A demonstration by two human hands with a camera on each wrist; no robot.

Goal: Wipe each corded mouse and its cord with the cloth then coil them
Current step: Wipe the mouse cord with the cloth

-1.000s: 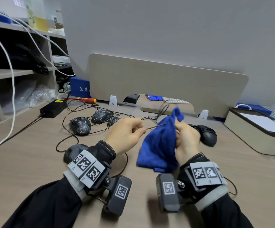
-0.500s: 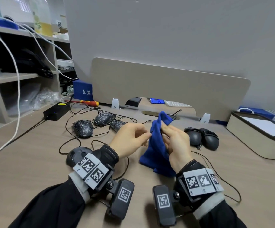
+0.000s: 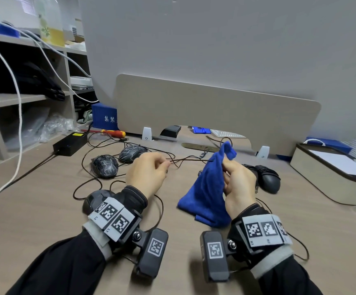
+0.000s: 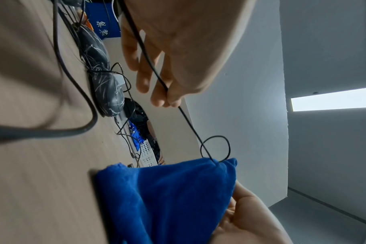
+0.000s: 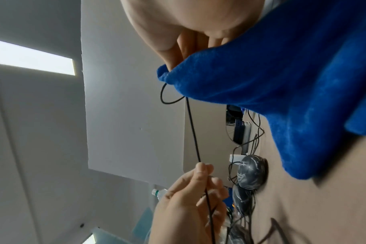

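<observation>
The left hand (image 3: 149, 177) pinches a thin black cord (image 3: 191, 160) between thumb and fingertips, and the cord runs taut across to the blue cloth (image 3: 207, 194), a soft, napped towel bunched into a rough cone whose lower end rests on the wood-grain desk (image 3: 45, 201). The right hand (image 3: 239, 184) grips the top of that cloth with curled fingers, closing it around the cord; just past the cloth the cord forms a small round loop, seen from the left wrist camera. Half a second ago the two hands were almost touching; now they are apart with a bare length of cord stretched between them. Two rounded dark mice with pale scratch-like lines (image 3: 105, 166) lie behind the left hand among loose cord loops, another dark mouse (image 3: 96, 201) sits under the left wrist, and a smooth black mouse with its cord wrapped round it (image 3: 267, 177) lies beyond the right hand; which mouse the held cord belongs to is probably the one near the left wrist, though the view does not settle it.
</observation>
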